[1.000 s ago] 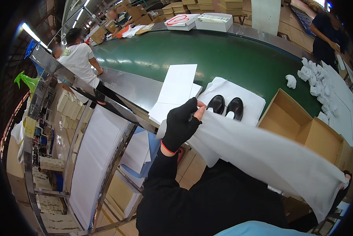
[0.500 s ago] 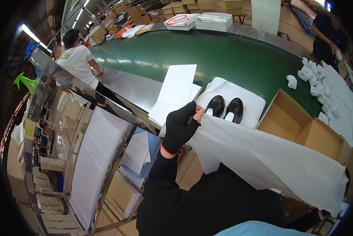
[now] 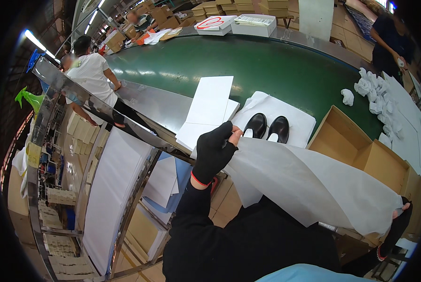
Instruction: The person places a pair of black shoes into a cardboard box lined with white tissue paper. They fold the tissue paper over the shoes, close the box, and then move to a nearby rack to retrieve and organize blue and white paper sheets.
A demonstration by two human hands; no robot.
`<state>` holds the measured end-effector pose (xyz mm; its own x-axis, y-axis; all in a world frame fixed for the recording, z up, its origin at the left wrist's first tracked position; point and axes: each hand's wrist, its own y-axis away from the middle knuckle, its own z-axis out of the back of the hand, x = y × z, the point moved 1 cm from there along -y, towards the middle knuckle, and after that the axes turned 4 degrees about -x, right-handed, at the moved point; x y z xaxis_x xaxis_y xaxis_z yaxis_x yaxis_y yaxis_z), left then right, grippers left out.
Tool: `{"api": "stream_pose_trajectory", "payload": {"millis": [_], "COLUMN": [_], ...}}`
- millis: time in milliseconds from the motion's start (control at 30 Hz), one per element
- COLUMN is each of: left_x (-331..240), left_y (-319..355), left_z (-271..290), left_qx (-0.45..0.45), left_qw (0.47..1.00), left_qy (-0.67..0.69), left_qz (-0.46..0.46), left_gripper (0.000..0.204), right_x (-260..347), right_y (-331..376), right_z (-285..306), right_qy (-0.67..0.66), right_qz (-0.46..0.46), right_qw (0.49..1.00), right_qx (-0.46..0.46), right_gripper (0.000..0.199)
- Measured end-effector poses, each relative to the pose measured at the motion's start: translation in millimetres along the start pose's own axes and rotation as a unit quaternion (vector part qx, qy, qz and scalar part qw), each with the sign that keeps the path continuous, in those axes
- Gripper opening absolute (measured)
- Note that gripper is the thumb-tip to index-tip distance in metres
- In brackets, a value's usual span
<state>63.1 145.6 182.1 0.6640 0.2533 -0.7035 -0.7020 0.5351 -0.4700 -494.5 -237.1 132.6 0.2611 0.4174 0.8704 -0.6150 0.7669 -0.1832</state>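
A sheet of white tissue paper [image 3: 309, 181] hangs stretched between my two hands, in front of my body. My left hand [image 3: 216, 151], in a black fingerless glove, pinches its left corner. At the far right my right hand [image 3: 402, 210] grips the other end, its fingers partly hidden by the sheet. Just beyond the sheet, a pair of black shoes [image 3: 267, 128] with white lining lies on white paper [image 3: 297, 113] on the green belt, the sheet covering their near ends. Right of the shoes is an open brown cardboard box [image 3: 344, 134].
White cards [image 3: 210, 101] lie left of the shoes. Crumpled paper balls [image 3: 377, 96] pile up at the right of the green conveyor belt [image 3: 173, 66]. White boxes [image 3: 253, 24] stand at its far edge. A metal rack [image 3: 112, 202] holds paper at lower left. Other people work nearby.
My right hand has come further into view, moving up and inward with its end of the sheet. My left hand keeps its pinch almost in place.
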Motion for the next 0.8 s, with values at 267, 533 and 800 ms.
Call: {"api": "stream_pose_trajectory", "payload": {"millis": [267,533,800], "left_x": [8,1,2], "left_y": [1,1,-1], "left_z": [0,6,8], "left_qx": [-0.008,0.0,-0.005], "left_qw": [1.0,1.0,1.0], "left_qy": [-0.002,0.005,0.007], "left_qz": [-0.002,0.011,-0.006], "left_gripper": [0.009,0.008,0.009], "right_x": [25,85,156], "right_y": [6,1,-5], "right_z": [-60,-55,-123], "right_qy": [-0.22,0.176,0.097], "right_qz": [0.146,0.041,0.115], "right_qw": [0.964,0.963,0.989], "right_qx": [-0.014,-0.201,0.006], "right_gripper": [0.055,0.013,0.037]}}
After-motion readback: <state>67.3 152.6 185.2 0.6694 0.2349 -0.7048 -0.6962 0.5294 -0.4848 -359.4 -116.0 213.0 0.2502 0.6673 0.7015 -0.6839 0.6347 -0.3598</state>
